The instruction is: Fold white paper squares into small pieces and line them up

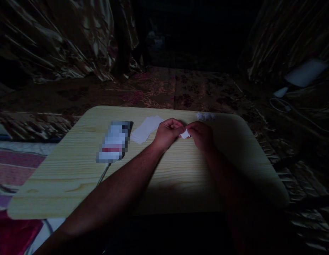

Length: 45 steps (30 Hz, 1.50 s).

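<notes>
Between my two hands, above the far middle of the table, is a small folded piece of white paper (185, 134). My left hand (168, 134) pinches its left side, thumb and fingers closed. From the other side my right hand (201, 134) grips it too, its fingers partly hidden in shadow. Just left of my left hand lies a loose stack of white paper strips (147, 129). Beyond my right hand, near the far edge, several small folded white paper pieces (206, 116) sit in a row.
A phone (113, 141) with a cable (103, 173) lies on the left of the wooden table (60, 170). Patterned cloth (153, 86) covers the surface behind, below dark curtains (100, 42). A white object (305, 72) with a cord stands at the right.
</notes>
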Available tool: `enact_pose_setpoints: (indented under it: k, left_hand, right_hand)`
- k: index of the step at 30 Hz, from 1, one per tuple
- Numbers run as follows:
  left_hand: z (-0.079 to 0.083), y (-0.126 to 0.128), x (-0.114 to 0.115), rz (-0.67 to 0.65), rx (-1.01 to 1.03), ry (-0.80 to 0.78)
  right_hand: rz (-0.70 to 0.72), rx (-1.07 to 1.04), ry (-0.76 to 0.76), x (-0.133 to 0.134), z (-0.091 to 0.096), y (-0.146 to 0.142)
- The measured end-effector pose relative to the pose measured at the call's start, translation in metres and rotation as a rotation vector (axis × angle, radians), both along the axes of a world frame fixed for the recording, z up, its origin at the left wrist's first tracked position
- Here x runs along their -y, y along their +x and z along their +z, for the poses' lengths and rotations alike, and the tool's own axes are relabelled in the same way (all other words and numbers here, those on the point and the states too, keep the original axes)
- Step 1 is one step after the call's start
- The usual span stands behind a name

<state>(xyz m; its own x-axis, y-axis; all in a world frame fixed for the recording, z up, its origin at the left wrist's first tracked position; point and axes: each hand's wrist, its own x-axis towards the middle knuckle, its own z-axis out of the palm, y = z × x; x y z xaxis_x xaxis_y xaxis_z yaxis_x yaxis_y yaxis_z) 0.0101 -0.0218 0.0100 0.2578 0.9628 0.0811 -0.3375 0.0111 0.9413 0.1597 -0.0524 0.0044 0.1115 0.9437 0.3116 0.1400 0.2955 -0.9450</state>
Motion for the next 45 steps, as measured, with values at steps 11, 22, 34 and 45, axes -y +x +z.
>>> enact_pose_setpoints:
  k: [11,22,34,45]
  left_hand:
    - [-0.0025,-0.0020,-0.0017,0.038,-0.054,0.064]
    - [-0.0016,-0.0015,-0.0004,0.058,-0.056,0.134]
    - [-0.0018,0.0002,0.0011,0.088,-0.098,0.178]
    - [-0.0048,0.0005,-0.0010,0.121,-0.131,0.218]
  right_hand:
    - [-0.046,-0.076,-0.043,-0.0005,0.0018,-0.0042]
    - [-0.120,-0.042,0.017,-0.0017,-0.0031,-0.0045]
    - [-0.145,-0.101,-0.008,-0.0048,-0.0028,-0.0022]
    - [-0.154,-0.037,-0.028,-0.0047,-0.0021,-0.0012]
